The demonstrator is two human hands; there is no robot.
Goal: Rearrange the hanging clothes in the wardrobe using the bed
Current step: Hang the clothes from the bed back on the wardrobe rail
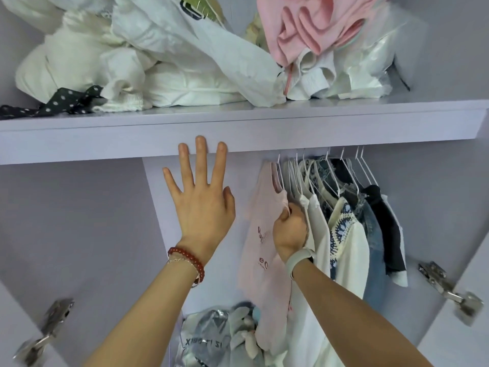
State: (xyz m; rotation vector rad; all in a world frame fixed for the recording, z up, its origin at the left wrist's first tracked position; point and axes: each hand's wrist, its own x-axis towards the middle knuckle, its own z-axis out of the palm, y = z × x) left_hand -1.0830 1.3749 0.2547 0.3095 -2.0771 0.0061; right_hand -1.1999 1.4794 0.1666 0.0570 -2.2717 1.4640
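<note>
Several garments hang on white wire hangers [330, 168] under the wardrobe shelf [238, 133]. The leftmost is a pale pink T-shirt [260, 250] with red lettering. My right hand [289, 231] grips its shoulder at the hanger. To its right hang white tops [317, 226], a crochet-trimmed cream top [344, 234], a denim piece [374, 234] and a dark garment [389, 221]. My left hand [202, 197] is raised with fingers spread straight, fingertips at the shelf's front edge, holding nothing. The rail and the bed are out of sight.
The shelf above carries piled white bedding [127, 64], a pink cloth [312, 25], plastic bags [370, 64] and a dark polka-dot fabric [58, 102]. Bags and soft items [219, 337] lie on the wardrobe floor. Door hinges [449, 292] stick out at both sides.
</note>
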